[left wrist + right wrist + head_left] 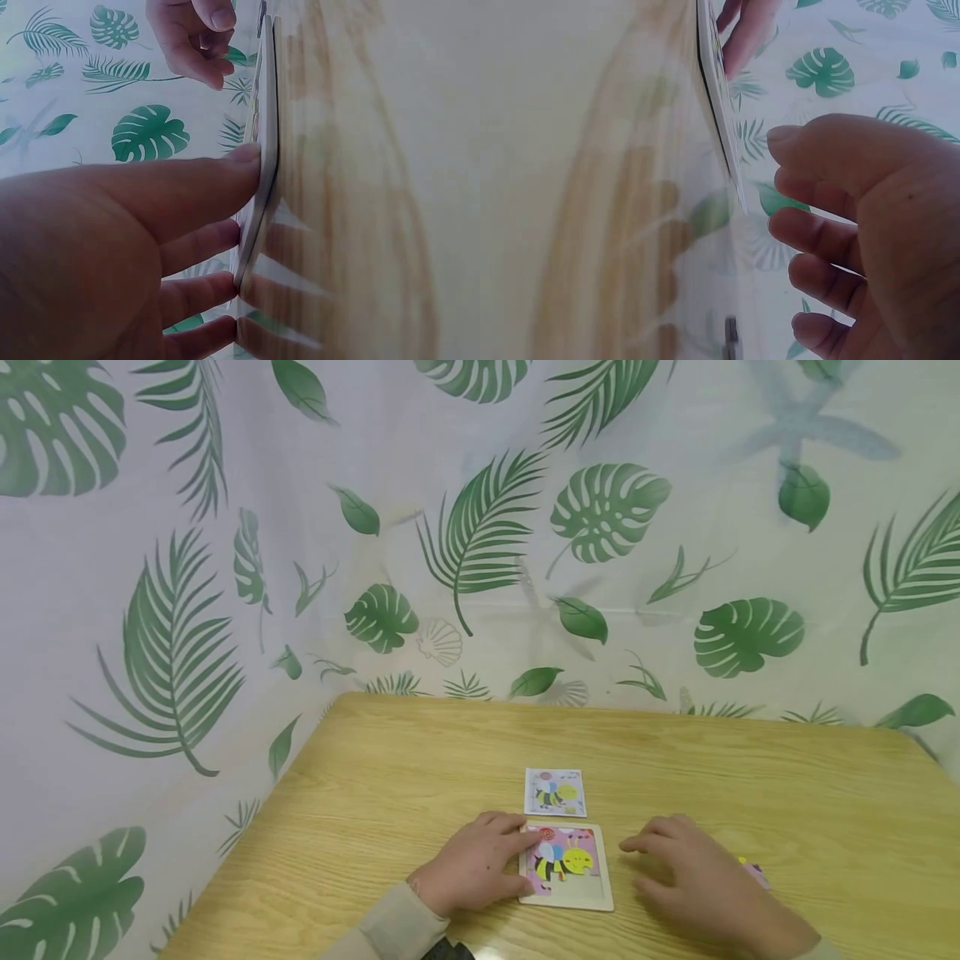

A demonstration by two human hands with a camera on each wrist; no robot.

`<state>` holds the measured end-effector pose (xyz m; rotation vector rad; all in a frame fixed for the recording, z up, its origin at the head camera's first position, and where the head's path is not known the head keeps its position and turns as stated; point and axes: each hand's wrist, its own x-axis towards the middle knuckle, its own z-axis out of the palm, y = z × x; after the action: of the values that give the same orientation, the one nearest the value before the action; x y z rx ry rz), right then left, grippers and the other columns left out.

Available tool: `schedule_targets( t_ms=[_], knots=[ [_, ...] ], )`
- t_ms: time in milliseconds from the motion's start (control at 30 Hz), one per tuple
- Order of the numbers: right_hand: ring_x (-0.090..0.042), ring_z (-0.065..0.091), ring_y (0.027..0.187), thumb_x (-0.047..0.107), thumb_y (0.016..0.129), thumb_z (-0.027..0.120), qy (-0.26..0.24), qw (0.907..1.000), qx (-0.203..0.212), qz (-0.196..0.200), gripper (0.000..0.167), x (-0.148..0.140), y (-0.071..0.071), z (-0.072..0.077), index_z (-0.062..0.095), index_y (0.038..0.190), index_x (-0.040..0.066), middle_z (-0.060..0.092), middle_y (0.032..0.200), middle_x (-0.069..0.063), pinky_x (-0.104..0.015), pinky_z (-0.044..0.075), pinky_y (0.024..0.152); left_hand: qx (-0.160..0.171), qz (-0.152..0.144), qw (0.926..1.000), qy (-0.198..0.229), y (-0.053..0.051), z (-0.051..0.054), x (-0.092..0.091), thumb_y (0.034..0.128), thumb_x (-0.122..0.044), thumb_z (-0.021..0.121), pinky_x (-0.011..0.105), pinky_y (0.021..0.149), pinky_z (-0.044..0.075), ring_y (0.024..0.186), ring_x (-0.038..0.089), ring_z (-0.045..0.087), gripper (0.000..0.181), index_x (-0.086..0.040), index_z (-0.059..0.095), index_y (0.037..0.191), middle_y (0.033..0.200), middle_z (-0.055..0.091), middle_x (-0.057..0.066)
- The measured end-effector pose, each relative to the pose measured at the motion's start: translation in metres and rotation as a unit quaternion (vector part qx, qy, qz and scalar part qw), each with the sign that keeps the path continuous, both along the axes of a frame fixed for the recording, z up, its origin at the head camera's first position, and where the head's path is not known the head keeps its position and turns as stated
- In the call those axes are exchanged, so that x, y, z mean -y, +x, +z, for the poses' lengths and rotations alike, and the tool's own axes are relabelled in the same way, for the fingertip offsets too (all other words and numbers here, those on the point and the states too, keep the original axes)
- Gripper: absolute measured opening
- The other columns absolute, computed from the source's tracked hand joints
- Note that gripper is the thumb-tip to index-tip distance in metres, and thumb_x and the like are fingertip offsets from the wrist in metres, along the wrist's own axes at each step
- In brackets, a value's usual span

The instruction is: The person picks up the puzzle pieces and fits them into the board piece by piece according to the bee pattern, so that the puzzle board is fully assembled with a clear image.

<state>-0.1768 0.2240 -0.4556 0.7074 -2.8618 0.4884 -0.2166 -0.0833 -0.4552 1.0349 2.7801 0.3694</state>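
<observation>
A square tray puzzle (570, 860) lies on the table with a bee picture on pink. Its lower right part shows bare backing. My left hand (480, 864) rests at the tray's left border, thumb and fingers fairly straight and touching the frame. In the left wrist view, the thumb (210, 184) presses against the tray's edge (262, 180). To the right of the tray, my right hand (697, 877) is held apart from it, fingers loosely bent with nothing between them. Partly hidden behind that hand is a pink and yellow puzzle piece (753, 872).
A printed card (555, 792) with a similar bee picture lies just beyond the tray. The wooden table (420, 752) ends at a leaf-patterned curtain (480, 568) at the back and left.
</observation>
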Motion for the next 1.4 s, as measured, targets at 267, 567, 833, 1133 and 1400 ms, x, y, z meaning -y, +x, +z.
schedule_targets(
  t_ms=[267,567,833,1133,1400],
  knots=[
    [-0.008,0.051,0.099,0.031,0.082,0.084,-0.002,0.9999,-0.011,-0.007,0.035,-0.020,-0.001,-0.003,0.074,0.115,0.026,0.059,0.109,0.019,-0.035,0.052,0.080,-0.006,-0.003,0.9999,-0.007,0.000,0.001,-0.001,0.0954,-0.045,0.068,0.044,0.114,0.035,0.142,0.023,0.038,0.063,-0.023,0.050,0.152,0.156,0.043,0.002],
    [-0.010,0.054,0.098,0.033,0.080,0.085,0.009,0.9995,-0.021,-0.024,0.038,-0.047,0.001,-0.010,0.074,0.116,0.026,0.059,0.108,0.018,-0.037,0.053,0.080,-0.004,0.001,0.9999,-0.011,0.000,-0.001,-0.002,0.0939,-0.047,0.069,0.043,0.114,0.035,0.141,0.023,0.038,0.065,-0.025,0.050,0.152,0.156,0.042,0.001],
    [-0.012,0.056,0.099,0.042,0.084,0.082,0.006,0.9994,-0.020,-0.029,0.037,-0.064,0.003,-0.012,0.074,0.116,0.026,0.059,0.107,0.020,-0.041,0.053,0.082,-0.006,0.003,0.9999,-0.014,-0.001,-0.003,-0.003,0.0933,-0.048,0.069,0.041,0.113,0.036,0.141,0.022,0.039,0.065,-0.027,0.050,0.152,0.156,0.042,0.000],
    [-0.006,0.051,0.094,0.053,0.087,0.075,0.008,0.9993,-0.003,-0.038,0.040,-0.083,0.004,-0.014,0.074,0.116,0.026,0.057,0.105,0.021,-0.035,0.051,0.076,0.009,0.009,0.9999,-0.006,-0.001,-0.003,-0.003,0.0890,-0.052,0.072,0.042,0.115,0.034,0.142,0.022,0.037,0.072,-0.029,0.048,0.153,0.158,0.040,-0.001],
    [-0.002,0.047,0.088,0.048,0.088,0.076,0.035,0.9993,0.001,-0.011,0.034,-0.090,0.001,-0.015,0.075,0.114,0.026,0.055,0.101,0.023,-0.032,0.047,0.071,0.002,0.000,0.9999,-0.017,-0.001,-0.002,-0.001,0.0882,-0.056,0.072,0.043,0.115,0.032,0.143,0.022,0.035,0.075,-0.033,0.044,0.154,0.159,0.038,-0.001]
  ],
)
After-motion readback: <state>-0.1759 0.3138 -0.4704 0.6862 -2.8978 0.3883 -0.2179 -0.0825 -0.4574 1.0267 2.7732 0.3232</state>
